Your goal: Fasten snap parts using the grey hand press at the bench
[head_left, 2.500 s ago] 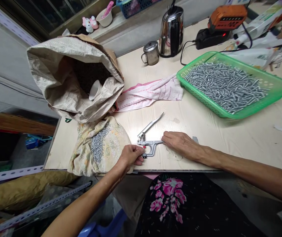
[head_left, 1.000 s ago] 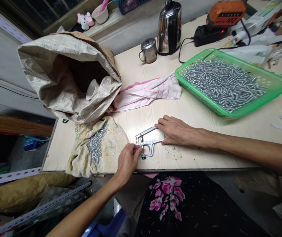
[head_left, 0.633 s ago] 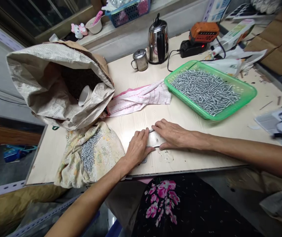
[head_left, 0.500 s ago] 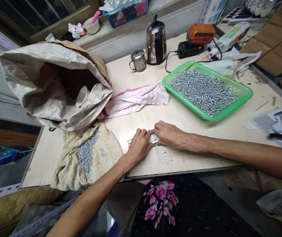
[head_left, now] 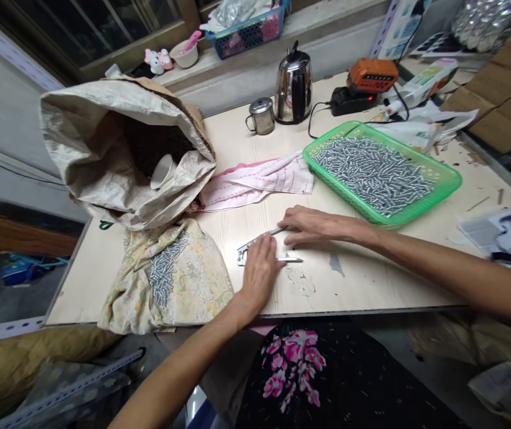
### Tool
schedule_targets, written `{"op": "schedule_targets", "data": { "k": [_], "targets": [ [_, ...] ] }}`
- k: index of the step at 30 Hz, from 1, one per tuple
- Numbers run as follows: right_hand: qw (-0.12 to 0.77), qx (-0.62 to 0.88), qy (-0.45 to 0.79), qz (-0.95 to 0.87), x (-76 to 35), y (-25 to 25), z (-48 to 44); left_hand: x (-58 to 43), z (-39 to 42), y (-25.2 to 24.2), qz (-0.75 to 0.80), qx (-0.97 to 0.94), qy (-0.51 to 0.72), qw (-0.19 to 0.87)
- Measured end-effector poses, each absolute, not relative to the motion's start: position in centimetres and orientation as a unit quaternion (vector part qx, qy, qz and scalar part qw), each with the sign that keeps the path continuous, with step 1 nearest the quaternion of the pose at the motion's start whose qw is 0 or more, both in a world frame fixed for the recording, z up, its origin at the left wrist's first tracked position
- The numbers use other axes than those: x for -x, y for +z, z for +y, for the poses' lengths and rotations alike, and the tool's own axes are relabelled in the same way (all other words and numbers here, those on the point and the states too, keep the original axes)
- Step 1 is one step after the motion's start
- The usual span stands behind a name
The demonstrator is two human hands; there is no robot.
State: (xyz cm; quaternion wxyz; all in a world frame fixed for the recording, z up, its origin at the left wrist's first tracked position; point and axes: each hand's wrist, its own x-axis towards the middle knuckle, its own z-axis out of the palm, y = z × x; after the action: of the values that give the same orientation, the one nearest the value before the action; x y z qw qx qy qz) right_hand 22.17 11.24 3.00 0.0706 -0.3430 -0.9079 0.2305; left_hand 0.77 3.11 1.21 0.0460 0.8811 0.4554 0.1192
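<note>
On the table lies a two-handled metal tool (head_left: 249, 245), shaped like pliers, its handles spread in a V toward the right. Across its middle rests my left hand (head_left: 261, 262), closed over the tool and hiding part of it. Close by, at the tip of the upper handle, is my right hand (head_left: 304, 225), its thumb and fingers apart; the fingertips seem to touch that handle. Whether a small part sits in the tool's jaws cannot be seen. To the left, small silver metal pins (head_left: 165, 271) lie heaped on a floral cloth (head_left: 204, 280).
A green basket (head_left: 449, 186) full of similar pins stands at the right. Behind the cloth, an open woven sack (head_left: 77, 149) holds dark contents and a white cup (head_left: 162, 171). A pink-striped towel (head_left: 259, 182), steel mug (head_left: 262, 116), kettle (head_left: 292, 86) and battery charger (head_left: 349, 102) are farther back.
The tool's handles have spread apart. My right hand has loosened from the lower handle and moved slightly up. My left hand stays on the tool. The view has shifted.
</note>
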Motion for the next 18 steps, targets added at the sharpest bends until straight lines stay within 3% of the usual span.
{"op": "schedule_targets", "data": {
  "k": [10, 14, 18],
  "targets": [
    [0.056, 0.435, 0.071, -0.896, -18.2, 4.4, 12.7, -1.9, -1.8, 0.3, 0.412, -0.887, 0.146, 0.148],
    [0.064, 0.237, 0.085, -0.966, -13.4, 5.2, 9.4, -1.9, -2.4, 0.5, 0.418, -0.878, 0.160, 0.169],
    [0.084, 0.110, 0.093, -0.986, -10.4, 3.2, 7.1, 0.7, -4.3, 1.6, 0.329, -0.912, 0.185, 0.158]
  ]
}}
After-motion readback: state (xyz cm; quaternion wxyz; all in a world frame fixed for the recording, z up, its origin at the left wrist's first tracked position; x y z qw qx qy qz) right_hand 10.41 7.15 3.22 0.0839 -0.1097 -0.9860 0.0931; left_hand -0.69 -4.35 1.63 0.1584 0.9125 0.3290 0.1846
